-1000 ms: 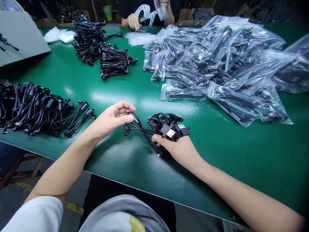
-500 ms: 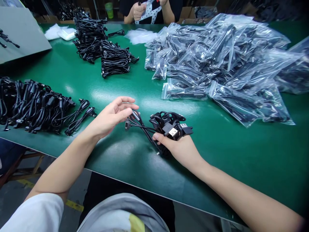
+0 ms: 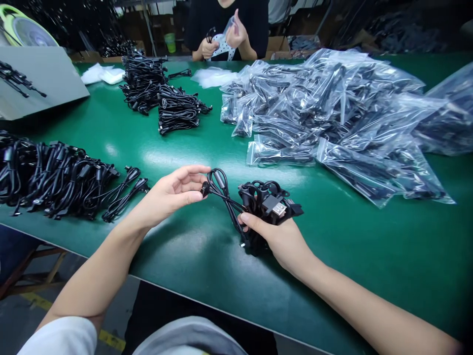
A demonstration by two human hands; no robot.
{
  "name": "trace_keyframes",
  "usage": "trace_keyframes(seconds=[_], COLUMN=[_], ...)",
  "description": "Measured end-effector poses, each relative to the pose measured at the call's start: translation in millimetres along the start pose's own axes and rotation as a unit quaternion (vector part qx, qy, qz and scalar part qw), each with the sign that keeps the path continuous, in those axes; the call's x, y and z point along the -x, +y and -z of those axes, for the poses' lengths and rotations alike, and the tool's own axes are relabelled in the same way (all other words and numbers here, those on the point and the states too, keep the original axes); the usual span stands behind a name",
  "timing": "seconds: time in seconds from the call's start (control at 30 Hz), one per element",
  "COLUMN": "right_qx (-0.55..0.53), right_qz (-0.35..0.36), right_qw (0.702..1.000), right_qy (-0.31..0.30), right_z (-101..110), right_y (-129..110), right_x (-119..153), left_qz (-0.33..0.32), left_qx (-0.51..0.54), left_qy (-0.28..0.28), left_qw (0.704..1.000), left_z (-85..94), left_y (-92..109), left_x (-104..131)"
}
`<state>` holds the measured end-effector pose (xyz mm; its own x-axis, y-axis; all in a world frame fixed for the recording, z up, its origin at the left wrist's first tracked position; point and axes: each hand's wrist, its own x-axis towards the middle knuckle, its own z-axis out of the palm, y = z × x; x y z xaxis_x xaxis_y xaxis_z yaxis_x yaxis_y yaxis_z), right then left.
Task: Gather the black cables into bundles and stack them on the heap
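Observation:
My right hand (image 3: 279,234) is wrapped round a bunch of black USB cables (image 3: 258,195) just above the green table. A silvery USB plug shows at the top of the bunch, and the fingers underneath are mostly hidden. One looped cable (image 3: 226,190) sticks out of the bunch to the left. My left hand (image 3: 177,190) pinches the small black connector at that cable's end between thumb and fingers. To the left of this hand, a row of coiled black cables (image 3: 59,177) lies along the table, with a couple lying slightly apart at its right end.
Clear zip bags of cables (image 3: 314,103) are heaped at the right. Stacked cable bundles (image 3: 179,111) lie further back, near flat plastic bags (image 3: 214,77). A pale box (image 3: 48,74) stands at far left. Across the green table (image 3: 140,143), a co-worker (image 3: 225,34) holds a cable and a bag.
My left hand has closed on the looped cable's connector, which was hanging free beside it. The view has tilted up a little, showing more of the co-worker.

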<state>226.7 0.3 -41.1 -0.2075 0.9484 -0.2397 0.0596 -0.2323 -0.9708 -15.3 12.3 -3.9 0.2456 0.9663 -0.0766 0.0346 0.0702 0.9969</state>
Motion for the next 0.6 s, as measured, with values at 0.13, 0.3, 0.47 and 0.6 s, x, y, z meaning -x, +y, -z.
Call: trace_keyframes(seconds=[0.13, 0.3, 0.47, 0.6], right_qx=[0.003, 0.005, 0.003, 0.001], right_qz=[0.009, 0.009, 0.01, 0.02], right_qw=[1.0, 1.0, 1.0, 0.999], right_qy=[-0.005, -0.005, -0.007, 0.027], right_z=[0.2, 1.3, 0.7, -2.4], right_y=[3.8, 3.7, 3.8, 6.8], right_x=[-1.2, -0.7, -0.9, -4.0], left_qz=[-0.006, -0.007, -0.005, 0.047], left_qx=[0.003, 0.001, 0.009, -0.001], left_qy=[-0.004, -0.003, 0.007, 0.025], left_qw=[1.0, 1.0, 1.0, 0.999], left_z=[1.2, 1.8, -0.9, -10.0], left_y=[-1.0, -2.1, -4.0, -10.4], left_x=[1.1, 1.2, -1.9, -3.4])
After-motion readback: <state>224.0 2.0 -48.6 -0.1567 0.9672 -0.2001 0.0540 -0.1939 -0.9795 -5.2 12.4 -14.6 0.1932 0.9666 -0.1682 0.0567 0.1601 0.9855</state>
